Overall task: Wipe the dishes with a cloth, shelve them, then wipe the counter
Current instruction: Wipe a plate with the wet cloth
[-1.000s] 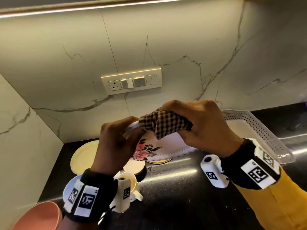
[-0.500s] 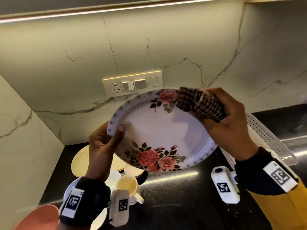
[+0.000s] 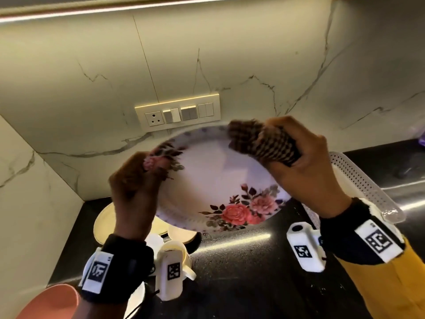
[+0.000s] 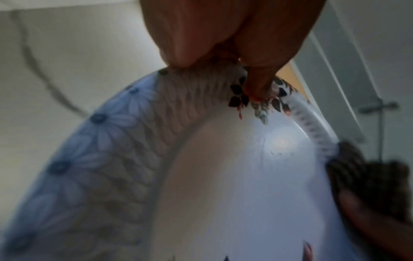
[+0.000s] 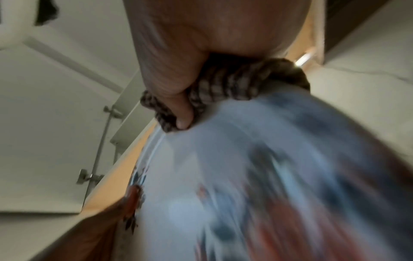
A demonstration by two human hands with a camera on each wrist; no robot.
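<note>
**Above the worktop: plate held and wiped**

Above the black worktop (image 3: 241,272), the left hand (image 3: 135,185) pinches the left rim of the floral plate (image 3: 216,180), thumb on its face, holding it tilted. The right hand (image 3: 305,166) has its grip clenched around the bunched checked cloth (image 3: 259,141), pressing it against the plate's far right rim. A cream cup (image 3: 177,252) stands below.

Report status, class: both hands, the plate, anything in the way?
Left hand grips plate rim. Right hand holds cloth on the far rim. Plate tilted above the counter; nothing blocking.
</note>
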